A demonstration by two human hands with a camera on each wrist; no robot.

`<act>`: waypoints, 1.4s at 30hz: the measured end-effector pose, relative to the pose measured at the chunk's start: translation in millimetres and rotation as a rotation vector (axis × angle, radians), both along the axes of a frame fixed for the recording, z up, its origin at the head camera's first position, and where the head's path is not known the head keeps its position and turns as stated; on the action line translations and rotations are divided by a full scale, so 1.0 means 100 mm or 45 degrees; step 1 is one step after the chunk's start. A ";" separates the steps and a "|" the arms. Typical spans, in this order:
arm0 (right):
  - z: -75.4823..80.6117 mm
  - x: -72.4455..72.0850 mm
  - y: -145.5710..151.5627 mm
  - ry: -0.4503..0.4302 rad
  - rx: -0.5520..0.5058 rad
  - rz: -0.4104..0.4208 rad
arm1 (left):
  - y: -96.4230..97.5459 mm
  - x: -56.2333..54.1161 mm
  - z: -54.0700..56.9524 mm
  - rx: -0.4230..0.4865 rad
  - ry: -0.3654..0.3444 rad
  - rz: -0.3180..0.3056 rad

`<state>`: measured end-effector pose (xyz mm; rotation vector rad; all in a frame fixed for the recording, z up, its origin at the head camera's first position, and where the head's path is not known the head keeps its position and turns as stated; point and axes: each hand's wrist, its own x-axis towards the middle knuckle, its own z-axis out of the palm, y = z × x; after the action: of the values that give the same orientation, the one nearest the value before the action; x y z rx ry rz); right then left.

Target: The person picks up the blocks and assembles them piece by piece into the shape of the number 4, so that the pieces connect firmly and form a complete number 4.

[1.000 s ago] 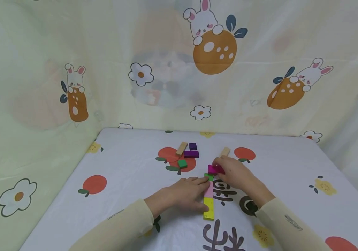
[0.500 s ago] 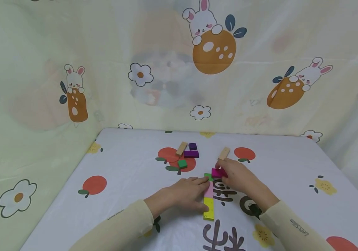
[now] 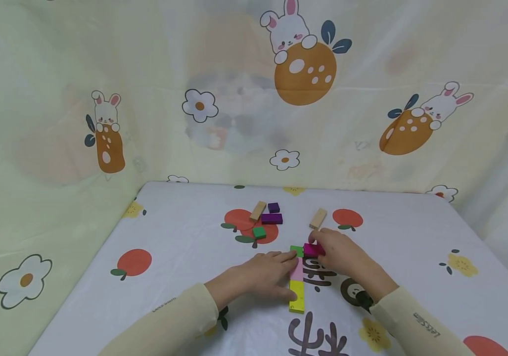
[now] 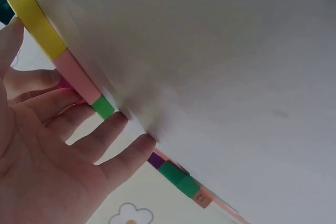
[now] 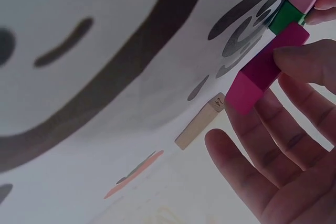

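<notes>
A row of blocks runs away from me on the table: a yellow block (image 3: pixel 296 302), a pink block (image 3: pixel 297 270) and a small green block (image 3: pixel 297 250) at the far end. My left hand (image 3: pixel 254 278) rests along the row's left side, its fingers extended; the fingertips touch the pink and green blocks, the thumb the yellow one. My right hand (image 3: pixel 340 252) pinches a magenta block (image 5: pixel 265 69) between thumb and fingers. That block lies crosswise at the right of the green block, its left end very close to it; whether they touch I cannot tell.
Beyond the row lie a tan block (image 3: pixel 257 211), a small purple block (image 3: pixel 273 207), a longer purple block (image 3: pixel 272 219) and another green block (image 3: pixel 259 232). A second tan block (image 3: pixel 318 218), marked 24, lies past my right hand. A patterned cloth (image 3: pixel 147 306) covers the table.
My right hand has brought the magenta block rightward and nearer to me, from beyond the green block to its right side. The left hand and the row have stayed put.
</notes>
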<state>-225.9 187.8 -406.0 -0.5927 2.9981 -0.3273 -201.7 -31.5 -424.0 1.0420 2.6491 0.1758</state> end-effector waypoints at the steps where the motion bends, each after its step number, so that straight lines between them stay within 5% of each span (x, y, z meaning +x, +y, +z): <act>1: 0.00 0.00 0.00 -0.002 0.000 0.000 | 0.00 0.00 0.00 -0.002 0.000 0.000; 42: -0.05 -0.01 -0.05 -0.060 0.022 0.046 | 0.01 0.01 0.02 0.001 -0.018 0.002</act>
<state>-226.8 182.4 -411.2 -0.6277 2.9381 -0.3079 -200.3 -30.9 -421.6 1.0346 2.6374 0.1841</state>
